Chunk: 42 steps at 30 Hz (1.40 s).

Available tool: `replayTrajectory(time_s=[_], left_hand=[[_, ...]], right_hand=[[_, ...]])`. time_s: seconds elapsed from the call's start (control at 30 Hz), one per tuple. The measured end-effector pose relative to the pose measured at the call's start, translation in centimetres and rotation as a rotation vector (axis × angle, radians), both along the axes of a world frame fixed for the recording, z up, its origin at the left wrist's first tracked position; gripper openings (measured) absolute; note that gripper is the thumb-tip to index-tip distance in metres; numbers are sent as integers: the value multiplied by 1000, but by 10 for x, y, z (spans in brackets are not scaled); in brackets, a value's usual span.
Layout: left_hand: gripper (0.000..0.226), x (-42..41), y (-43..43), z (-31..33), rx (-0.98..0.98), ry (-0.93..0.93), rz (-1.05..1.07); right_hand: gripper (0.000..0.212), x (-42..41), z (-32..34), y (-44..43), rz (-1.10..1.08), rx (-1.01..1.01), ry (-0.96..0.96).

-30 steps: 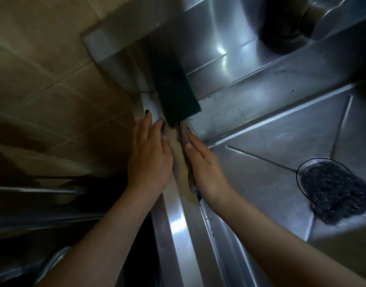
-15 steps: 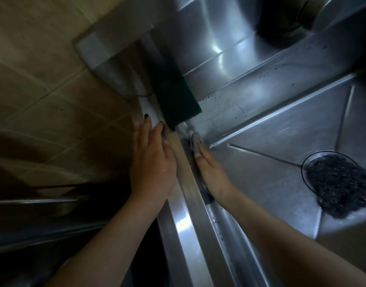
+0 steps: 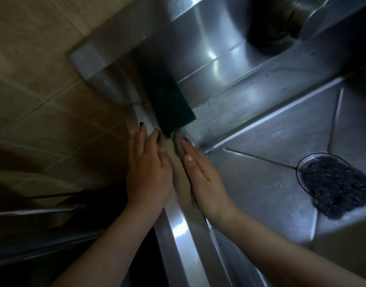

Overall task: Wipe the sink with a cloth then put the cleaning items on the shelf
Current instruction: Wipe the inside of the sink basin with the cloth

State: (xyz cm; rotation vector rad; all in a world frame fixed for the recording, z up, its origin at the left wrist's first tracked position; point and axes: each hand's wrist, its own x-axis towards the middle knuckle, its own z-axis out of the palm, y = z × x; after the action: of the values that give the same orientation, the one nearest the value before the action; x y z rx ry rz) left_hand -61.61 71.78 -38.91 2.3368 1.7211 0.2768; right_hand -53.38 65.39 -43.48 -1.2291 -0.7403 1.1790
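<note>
My right hand (image 3: 204, 179) presses a cloth (image 3: 179, 141) flat against the sink (image 3: 260, 183) rim; left hand (image 3: 149, 175) rests flat, fingers extended, beside it.

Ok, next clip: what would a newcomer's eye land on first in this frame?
Probably the two bare hands at the centre, the left hand flat on the sink's steel rim and the right hand pressing a pale cloth against the rim's inner edge. Just beyond the fingertips a dark green scouring pad lies in the corner, and at the right a wad of steel wool sits over the drain.
</note>
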Motion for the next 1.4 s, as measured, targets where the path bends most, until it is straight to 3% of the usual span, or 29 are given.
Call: replayTrajectory(time_s=[0.37,0.77,1.0,1.17,1.4], left_hand=[[44,0,0,-1,1,-6,-4],[43,-2,1,-1,14,-9,-12],[43,-2,2,-3,33,-23,-27],[43,-1,2,-2,12,-21,-16],[44,-2,-1,-1,-5,-33,-2]], right_hand=[[41,3,-31,28,25,-45,-91],[40,1,-88,38,-32,-203,88],[40,5,-123,34,0,-303,-25],[40,6,-123,29,-19,-341,-59],[39,-2,-89,1,-75,-319,63]])
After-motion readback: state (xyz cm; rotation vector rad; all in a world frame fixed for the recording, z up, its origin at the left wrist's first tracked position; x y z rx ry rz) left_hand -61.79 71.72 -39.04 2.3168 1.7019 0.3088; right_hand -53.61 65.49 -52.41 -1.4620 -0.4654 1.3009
